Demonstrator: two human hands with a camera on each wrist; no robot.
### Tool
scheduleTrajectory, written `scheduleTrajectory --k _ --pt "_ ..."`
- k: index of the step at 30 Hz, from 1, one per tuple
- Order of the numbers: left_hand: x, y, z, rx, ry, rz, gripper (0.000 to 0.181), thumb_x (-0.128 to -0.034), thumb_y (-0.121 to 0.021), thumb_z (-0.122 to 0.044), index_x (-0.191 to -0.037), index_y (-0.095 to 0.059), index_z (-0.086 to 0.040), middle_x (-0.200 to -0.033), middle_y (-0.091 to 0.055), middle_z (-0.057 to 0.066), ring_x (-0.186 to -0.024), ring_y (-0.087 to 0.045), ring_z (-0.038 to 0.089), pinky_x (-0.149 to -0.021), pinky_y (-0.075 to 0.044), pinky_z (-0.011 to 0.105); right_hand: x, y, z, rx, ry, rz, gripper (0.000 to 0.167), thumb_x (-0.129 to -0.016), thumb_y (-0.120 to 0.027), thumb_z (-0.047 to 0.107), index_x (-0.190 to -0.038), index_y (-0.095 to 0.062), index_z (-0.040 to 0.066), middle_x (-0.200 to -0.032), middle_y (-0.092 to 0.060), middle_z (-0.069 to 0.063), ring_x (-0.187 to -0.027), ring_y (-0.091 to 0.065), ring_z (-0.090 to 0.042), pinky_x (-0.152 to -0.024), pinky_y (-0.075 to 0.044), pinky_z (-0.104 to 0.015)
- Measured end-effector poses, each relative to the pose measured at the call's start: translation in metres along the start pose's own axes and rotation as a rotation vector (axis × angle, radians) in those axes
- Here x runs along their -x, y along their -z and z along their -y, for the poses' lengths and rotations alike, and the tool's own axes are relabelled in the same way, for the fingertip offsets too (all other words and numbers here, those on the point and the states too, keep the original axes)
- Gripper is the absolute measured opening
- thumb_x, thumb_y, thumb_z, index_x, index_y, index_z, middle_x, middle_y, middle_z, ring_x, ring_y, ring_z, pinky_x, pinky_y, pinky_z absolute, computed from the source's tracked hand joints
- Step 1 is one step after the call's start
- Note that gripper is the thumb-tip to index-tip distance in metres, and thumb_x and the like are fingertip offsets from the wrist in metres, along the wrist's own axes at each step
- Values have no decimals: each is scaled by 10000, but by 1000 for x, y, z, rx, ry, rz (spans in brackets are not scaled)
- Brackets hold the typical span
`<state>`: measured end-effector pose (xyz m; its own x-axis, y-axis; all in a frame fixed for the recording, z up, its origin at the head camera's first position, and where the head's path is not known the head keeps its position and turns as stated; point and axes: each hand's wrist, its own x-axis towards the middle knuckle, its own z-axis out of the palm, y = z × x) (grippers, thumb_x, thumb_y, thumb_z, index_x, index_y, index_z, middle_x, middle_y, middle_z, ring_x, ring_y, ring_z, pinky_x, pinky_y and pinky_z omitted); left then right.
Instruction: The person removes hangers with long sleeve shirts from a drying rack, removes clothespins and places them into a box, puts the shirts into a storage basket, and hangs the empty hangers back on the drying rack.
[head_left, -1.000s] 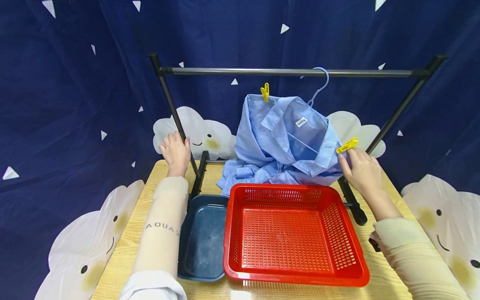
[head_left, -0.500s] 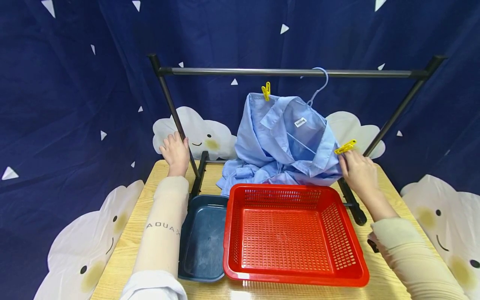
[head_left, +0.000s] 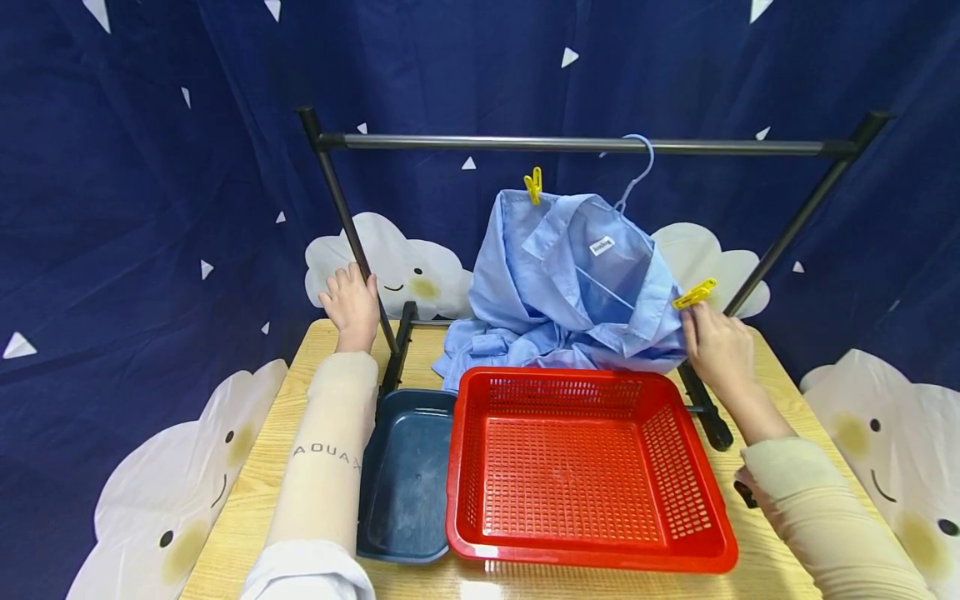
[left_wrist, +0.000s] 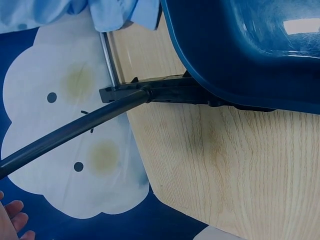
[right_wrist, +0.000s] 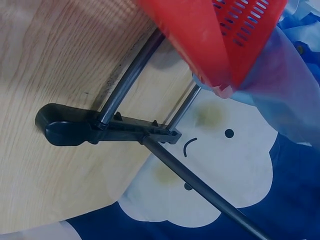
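A light blue shirt (head_left: 517, 283) hangs bunched on a pale blue hanger (head_left: 637, 179) from the rack's bar. One yellow clothespin (head_left: 533, 186) is at its upper left, and a second yellow clothespin (head_left: 695, 293) sits at its right shoulder edge. Just under that second clothespin, my right hand (head_left: 722, 346) pinches the shirt's edge; its fingertips are partly hidden. My left hand (head_left: 351, 307) is at the rack's left post (head_left: 348, 221), fingers loosely bent. The left wrist view shows those fingertips (left_wrist: 19, 220) apart from the post, holding nothing. The right wrist view does not show the right hand.
A red perforated basket (head_left: 592, 560) stands at the front of the wooden table (head_left: 225, 550), overlapping a dark blue tray (head_left: 412, 557). The black rack's crossbar (head_left: 487, 143) spans above, with its right foot (right_wrist: 65, 125) on the table. A navy curtain (head_left: 150, 167) hangs behind.
My right hand shifts slightly left, then back right, and the right clothespin moves with it. The left clothespin and the shirt's upper left edge shift slightly. My left hand stays in place.
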<state>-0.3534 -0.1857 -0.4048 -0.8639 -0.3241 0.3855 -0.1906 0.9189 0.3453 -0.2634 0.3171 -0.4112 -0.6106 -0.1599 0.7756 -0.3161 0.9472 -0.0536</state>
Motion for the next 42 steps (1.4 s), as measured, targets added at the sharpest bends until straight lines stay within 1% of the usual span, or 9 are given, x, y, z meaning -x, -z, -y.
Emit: scheduleTrajectory --k 4,9,18,23,28,38,42 --pt "1 1 0 -3 2 -1 399 -970 -399 -354 -1226 -420 -47 -1177 -469 196 -1091 -395 360 -849 -312 493 -1 0 2 -13 -18 -63 138 -908 -487 118 -868 -487 -14 -592 -490 -196 -569 -503 -402 -518 -328 -449" --pt "0 0 -1 2 7 5 406 -968 -410 -350 -1241 -416 -50 -1189 -466 196 -1099 -393 363 -858 -310 494 -4 1 6 -35 -47 -118 142 -910 -487 117 -863 -496 -17 -611 -508 -209 -572 -494 -414 -533 -328 -464" --pt "0 -1 -1 -2 14 23 423 -971 -396 -358 -1270 -400 -60 -1208 -458 197 -1106 -391 365 -863 -313 501 -8 3 9 -50 -83 -137 147 -918 -494 112 -875 -507 -28 -669 -552 -227 -602 -518 -405 -539 -324 -446" --pt "1 -1 -1 0 13 17 418 -970 -403 -350 -1271 -401 -59 -1210 -458 197 -1100 -394 367 -862 -313 500 -11 4 9 -53 -85 -169 183 -929 -471 135 -888 -512 -39 -708 -573 -241 -611 -520 -412 -537 -318 -450" --pt "1 0 -1 -7 13 22 430 -976 -377 -366 -1282 -389 -65 -1220 -451 192 -1104 -388 361 -863 -313 492 -15 6 9 -45 -84 -199 222 -938 -449 166 -890 -512 -41 -696 -567 -241 -577 -498 -408 -526 -316 -457" --pt "0 -1 -1 -10 15 25 433 -978 -365 -375 -1280 -390 -65 -1212 -454 189 -1096 -390 360 -859 -312 492 -18 9 11 -63 -114 -256 180 -922 -474 135 -890 -507 -39 -697 -566 -246 -585 -507 -426 -561 -325 -482" --pt "0 -1 -1 -11 15 24 435 -978 -364 -375 -1283 -390 -65 -1210 -456 190 -1096 -393 360 -858 -315 493 -19 11 10 -69 -125 -265 184 -923 -470 132 -891 -510 -46 -713 -575 -249 -602 -521 -428 -574 -333 -486"
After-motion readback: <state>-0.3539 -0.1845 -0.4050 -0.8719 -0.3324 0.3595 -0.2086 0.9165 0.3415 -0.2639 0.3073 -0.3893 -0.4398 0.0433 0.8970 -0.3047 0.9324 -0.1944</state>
